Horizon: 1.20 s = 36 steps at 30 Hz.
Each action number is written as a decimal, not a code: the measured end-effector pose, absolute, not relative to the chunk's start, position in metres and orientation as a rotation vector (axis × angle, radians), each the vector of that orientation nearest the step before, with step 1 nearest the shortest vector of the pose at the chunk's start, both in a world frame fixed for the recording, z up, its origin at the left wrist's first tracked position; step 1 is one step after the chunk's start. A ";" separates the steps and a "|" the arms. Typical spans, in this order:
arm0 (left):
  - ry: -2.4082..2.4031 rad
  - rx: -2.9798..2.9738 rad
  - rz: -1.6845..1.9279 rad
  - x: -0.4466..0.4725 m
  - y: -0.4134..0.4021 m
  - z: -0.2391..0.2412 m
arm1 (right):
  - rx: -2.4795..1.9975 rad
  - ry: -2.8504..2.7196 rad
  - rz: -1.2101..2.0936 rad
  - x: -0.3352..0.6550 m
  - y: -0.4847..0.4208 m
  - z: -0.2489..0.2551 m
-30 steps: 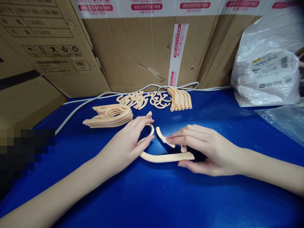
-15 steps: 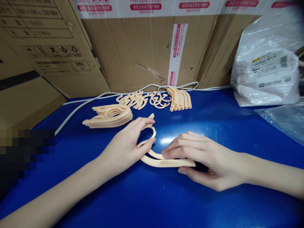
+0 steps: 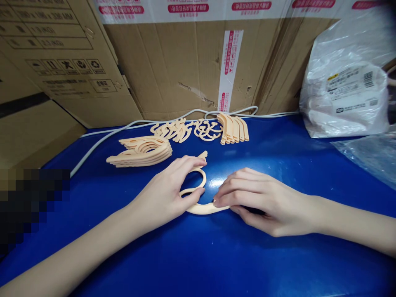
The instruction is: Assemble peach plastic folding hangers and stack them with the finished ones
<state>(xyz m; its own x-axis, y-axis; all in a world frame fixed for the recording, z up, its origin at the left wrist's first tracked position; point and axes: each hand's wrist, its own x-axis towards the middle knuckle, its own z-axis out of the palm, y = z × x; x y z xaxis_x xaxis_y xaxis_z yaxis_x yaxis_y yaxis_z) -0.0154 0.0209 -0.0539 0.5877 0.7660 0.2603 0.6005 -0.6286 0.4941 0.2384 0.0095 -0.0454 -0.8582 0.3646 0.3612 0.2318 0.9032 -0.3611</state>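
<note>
A peach-coloured curved plastic piece (image 3: 199, 208) with a looped hook end lies on the blue table (image 3: 216, 255). My left hand (image 3: 168, 192) pinches the loop between thumb and fingers. My right hand (image 3: 260, 198) lies over the piece's right part, with fingers closed on it and fingertips pressing near its middle. Most of the right part is hidden under that hand.
A fanned stack of the same peach pieces (image 3: 140, 150) lies behind my left hand. Smaller hook parts (image 3: 188, 130) and a row of curved strips (image 3: 233, 128) sit near the cardboard boxes (image 3: 198, 57). A white cable (image 3: 102, 140) runs along the back. Plastic bags (image 3: 346, 90) stand at right.
The separate curved strip under my right fingers has come down onto the long piece. My right hand has slid left over it, and the loop in my left hand has shifted slightly right.
</note>
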 end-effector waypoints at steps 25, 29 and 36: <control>0.979 2.522 0.668 -0.024 0.026 -0.055 | -0.686 -2.631 0.191 0.257 0.038 -0.052; 0.997 2.525 0.654 -0.024 0.025 -0.054 | -0.757 -2.590 0.038 0.255 0.037 -0.053; 0.996 2.561 0.599 -0.021 0.021 -0.051 | -0.834 -2.559 -0.045 0.254 0.033 -0.053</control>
